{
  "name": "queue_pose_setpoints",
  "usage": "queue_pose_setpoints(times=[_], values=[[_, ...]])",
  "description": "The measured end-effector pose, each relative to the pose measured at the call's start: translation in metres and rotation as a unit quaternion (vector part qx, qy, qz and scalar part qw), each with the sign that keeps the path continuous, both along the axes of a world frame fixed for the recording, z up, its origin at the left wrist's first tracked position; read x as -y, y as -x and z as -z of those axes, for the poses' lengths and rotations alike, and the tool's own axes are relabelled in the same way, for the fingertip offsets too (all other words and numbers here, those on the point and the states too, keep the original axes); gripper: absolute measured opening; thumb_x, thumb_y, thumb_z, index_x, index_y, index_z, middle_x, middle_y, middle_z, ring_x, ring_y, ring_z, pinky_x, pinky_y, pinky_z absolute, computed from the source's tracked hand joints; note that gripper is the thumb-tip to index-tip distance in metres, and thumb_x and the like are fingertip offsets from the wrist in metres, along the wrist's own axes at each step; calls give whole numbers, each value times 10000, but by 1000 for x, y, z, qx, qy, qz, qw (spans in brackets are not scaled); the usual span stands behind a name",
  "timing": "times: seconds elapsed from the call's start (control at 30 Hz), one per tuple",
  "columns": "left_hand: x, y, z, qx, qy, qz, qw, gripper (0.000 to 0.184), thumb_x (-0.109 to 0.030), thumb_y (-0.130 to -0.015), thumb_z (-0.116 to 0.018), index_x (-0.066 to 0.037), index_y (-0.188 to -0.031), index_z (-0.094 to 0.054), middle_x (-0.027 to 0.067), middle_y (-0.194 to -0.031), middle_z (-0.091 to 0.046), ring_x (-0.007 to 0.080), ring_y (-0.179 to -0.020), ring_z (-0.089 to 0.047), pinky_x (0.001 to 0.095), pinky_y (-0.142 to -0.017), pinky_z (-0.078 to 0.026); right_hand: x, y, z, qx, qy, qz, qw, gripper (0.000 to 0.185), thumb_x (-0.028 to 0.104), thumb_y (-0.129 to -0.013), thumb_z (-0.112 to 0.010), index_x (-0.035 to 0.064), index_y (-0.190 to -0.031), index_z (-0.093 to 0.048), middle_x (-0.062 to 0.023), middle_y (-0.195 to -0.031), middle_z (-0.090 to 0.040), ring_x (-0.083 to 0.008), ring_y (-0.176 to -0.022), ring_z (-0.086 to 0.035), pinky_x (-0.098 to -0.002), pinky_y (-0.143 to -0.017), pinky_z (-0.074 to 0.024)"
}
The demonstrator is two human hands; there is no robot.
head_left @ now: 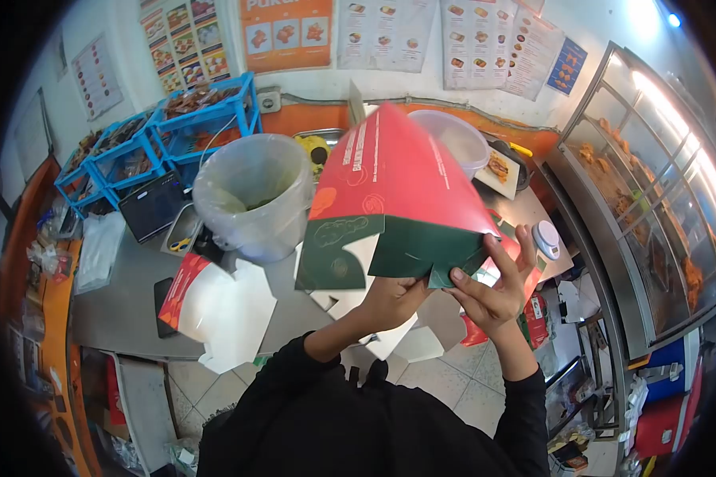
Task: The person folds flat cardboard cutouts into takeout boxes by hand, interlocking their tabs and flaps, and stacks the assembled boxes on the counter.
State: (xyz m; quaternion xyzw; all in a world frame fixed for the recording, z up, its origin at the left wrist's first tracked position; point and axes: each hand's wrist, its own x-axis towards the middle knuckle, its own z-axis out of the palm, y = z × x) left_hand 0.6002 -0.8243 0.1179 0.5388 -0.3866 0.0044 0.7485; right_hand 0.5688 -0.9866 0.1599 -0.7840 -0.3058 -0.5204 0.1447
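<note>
A red and green cardboard takeaway box (410,179), printed with white lettering, is held up in front of me above the counter. My left hand (396,302) is closed at its lower green edge, with the fingers partly hidden under the box. At the box's near right corner, my right hand (497,282) pinches a green flap between thumb and fingers. An unfolded carton blank (227,310), white with a red printed edge, lies on the counter to the left. More white and red card pieces lie beneath my hands, partly covered.
Behind the box stand a clear plastic bucket (253,195) and a translucent tub (452,139). Blue stacked baskets (203,119) are at the back left, near a dark tablet (157,205). A glass food display case (640,191) rises on the right. A small white scale (546,237) sits near the counter's right edge.
</note>
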Motion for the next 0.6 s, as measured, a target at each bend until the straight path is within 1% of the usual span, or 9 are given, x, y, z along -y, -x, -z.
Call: queue_pose_setpoints(times=[0.17, 0.23, 0.3, 0.33, 0.4, 0.5, 0.53, 0.57, 0.6], values=[[-55, 43, -12, 22, 55, 32, 998, 220, -7, -825, -489, 21, -1042, -470, 67, -969, -526, 86, -833, -520, 222, -699, -439, -64, 42, -10, -22, -18, -17, 999, 290, 373, -564, -704, 247, -824, -678, -82, -1113, -528, -325, -1154, -333, -489, -978, -192], [-57, 55, -6, -15, 101, 41, 994, 227, -16, -834, -479, 22, -1057, -467, 71, -966, -528, 94, -834, -526, 223, -677, -445, -75, 59, -23, -60, 58, -6, 997, 295, 326, -597, -700, 224, -872, -668, -86, -1049, -561, -306, -1083, -412, -480, -943, -246], [-59, 74, 3, -32, 109, 9, 993, 211, -11, -834, -475, 31, -1041, -466, 76, -955, -532, 121, -820, -543, 247, -678, -455, -106, 67, -40, -21, -17, -45, 999, 286, 239, -617, -686, 161, -890, -653, -66, -989, -579, -261, -945, -502, -442, -860, -343], [-63, 73, 31, 196, -34, -110, 974, 224, 40, -814, -458, 33, -1037, -453, 80, -939, -528, 149, -764, -551, 282, -673, -463, -124, 75, -52, -24, 28, -55, 998, 269, 214, -610, -682, 128, -862, -640, -62, -946, -580, -236, -873, -522, -411, -797, -384], [-43, 91, 29, 149, -32, -162, 975, 214, 52, -797, -461, 35, -1010, -467, 79, -911, -535, 163, -732, -551, 290, -674, -462, -152, 89, -72, -14, 187, -34, 982, 183, 128, -602, -659, 40, -748, -591, -57, -805, -569, -178, -702, -541, -319, -639, -452], [-66, 92, 29, 386, -304, -364, 791, 201, 96, -755, -452, 38, -942, -498, 67, -851, -541, 170, -709, -543, 281, -678, -450, -154, 103, -63, 69, 291, -21, 954, 132, 75, -615, -634, 10, -706, -564, -63, -749, -557, -167, -668, -543, -286, -613, -464], [-77, 100, 31, 184, -130, -243, 944, 183, 90, -753, -462, 32, -922, -507, 64, -840, -544, 172, -728, -541, 281, -681, -444, -149, 112, -58, 78, 290, -9, 954, 108, 25, -614, -613, -11, -696, -552, -71, -750, -561, -169, -665, -553, -268, -593, -475], [-81, 106, 32, -38, 59, -95, 993, 166, 83, -752, -471, 26, -901, -516, 61, -828, -547, 174, -748, -539, 280, -684, -437, -143, 116, -57, 78, 296, -9, 952, 108, 25, -614, -613, -11, -696, -552, -71, -750, -561, -169, -665, -553, -268, -593, -475], [-82, 110, 21, 53, 59, -184, 980, 175, 75, -746, -490, 7, -904, -522, 78, -834, -557, 195, -749, -549, 295, -645, -435, -139, 120, -55, 63, 278, 18, 958, 95, 16, -617, -609, -5, -687, -548, -71, -739, -561, -169, -665, -558, -263, -578, -479]])
